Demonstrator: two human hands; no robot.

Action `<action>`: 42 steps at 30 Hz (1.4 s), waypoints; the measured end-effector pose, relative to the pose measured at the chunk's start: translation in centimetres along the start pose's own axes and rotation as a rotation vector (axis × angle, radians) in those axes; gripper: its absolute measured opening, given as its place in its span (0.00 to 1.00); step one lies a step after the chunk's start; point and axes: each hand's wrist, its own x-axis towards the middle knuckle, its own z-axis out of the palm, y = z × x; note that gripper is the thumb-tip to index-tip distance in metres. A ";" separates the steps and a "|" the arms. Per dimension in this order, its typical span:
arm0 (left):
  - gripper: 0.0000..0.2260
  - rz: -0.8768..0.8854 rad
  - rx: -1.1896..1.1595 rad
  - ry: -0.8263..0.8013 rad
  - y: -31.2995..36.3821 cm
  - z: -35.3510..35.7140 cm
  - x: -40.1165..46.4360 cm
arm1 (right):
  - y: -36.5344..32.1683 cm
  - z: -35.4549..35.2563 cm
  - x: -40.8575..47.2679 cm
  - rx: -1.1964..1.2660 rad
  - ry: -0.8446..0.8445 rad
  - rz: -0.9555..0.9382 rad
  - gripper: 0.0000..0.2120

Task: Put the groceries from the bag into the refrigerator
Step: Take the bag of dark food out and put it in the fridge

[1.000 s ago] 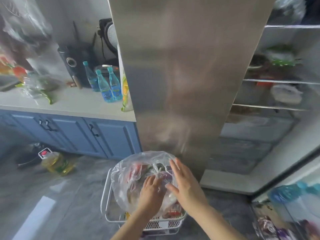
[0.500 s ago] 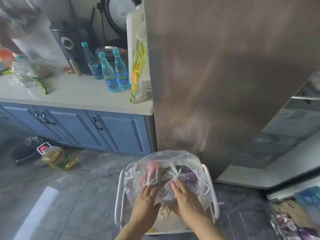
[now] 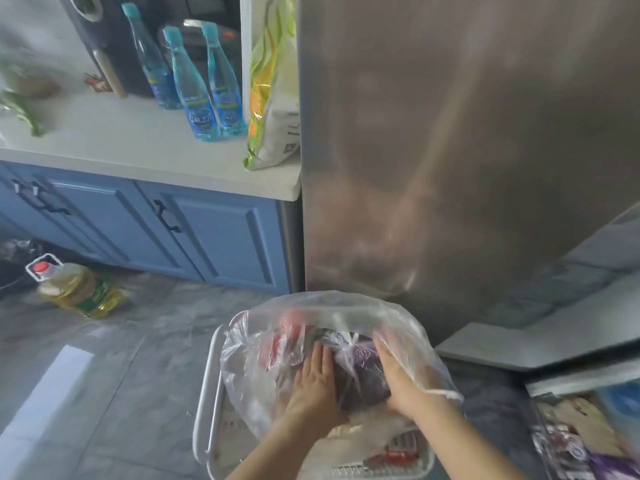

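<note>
I have both hands inside the big clear plastic bag (image 3: 332, 341), which sits in a white wire basket (image 3: 207, 393) on the floor by the silver refrigerator (image 3: 450, 150). My left hand (image 3: 313, 386) lies flat with straight fingers against a dark purple wrapped bundle (image 3: 360, 372). My right hand (image 3: 398, 379) cups the other side. I think the thin plastic could tear or slip if I lift fast. The red food (image 3: 291, 337) beside it might tumble out.
</note>
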 end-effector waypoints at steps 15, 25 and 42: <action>0.60 0.015 0.066 0.100 -2.5 2.3 -2.7 | 0.5 -1.2 -5.1 -0.138 0.166 -0.107 0.57; 0.57 0.241 -0.372 0.244 -5.5 0.9 -5.8 | 0.0 -4.7 -7.5 0.226 -0.103 -0.170 0.47; 0.54 0.348 -0.265 0.498 -3.4 -14.0 -17.9 | -6.3 -9.2 -11.7 0.554 0.136 -0.498 0.56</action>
